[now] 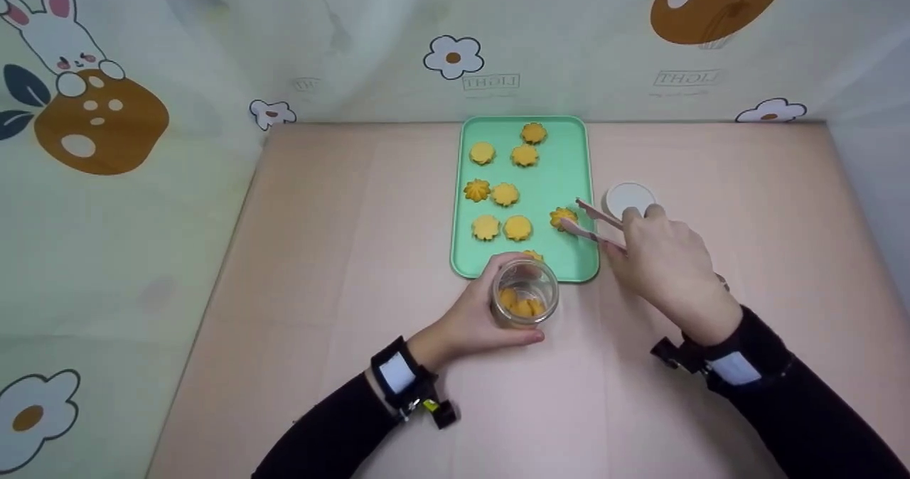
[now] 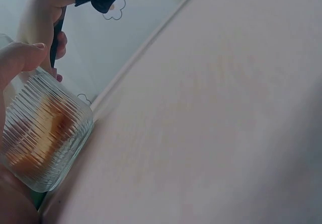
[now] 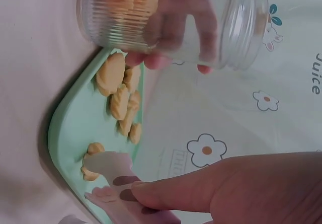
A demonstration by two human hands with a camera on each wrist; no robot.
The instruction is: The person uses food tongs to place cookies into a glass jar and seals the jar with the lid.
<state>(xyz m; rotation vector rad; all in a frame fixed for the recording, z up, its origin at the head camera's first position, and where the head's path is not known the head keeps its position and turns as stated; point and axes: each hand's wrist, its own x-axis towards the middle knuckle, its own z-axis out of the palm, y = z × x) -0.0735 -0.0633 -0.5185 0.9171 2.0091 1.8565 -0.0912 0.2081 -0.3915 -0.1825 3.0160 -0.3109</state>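
My left hand (image 1: 490, 315) grips a ribbed glass jar (image 1: 527, 273) near the tray's front edge, its mouth facing up. Several cookies (image 2: 43, 138) lie in the bottom of the jar. Pink tongs (image 3: 118, 181) are held in my right hand (image 1: 665, 259) over the tray's right side. The tong tips are spread, with one arm right at a flower-shaped cookie (image 1: 562, 218). That cookie lies on the green tray (image 1: 554, 262). More cookies (image 1: 517, 228) are spread over the tray's left and back, one partly hidden behind the jar.
A round white lid (image 1: 630, 199) lies just right of the tray, partly behind my right hand. The pink tabletop (image 1: 355, 216) meets a printed curtain (image 1: 384, 45) at its back and sides.
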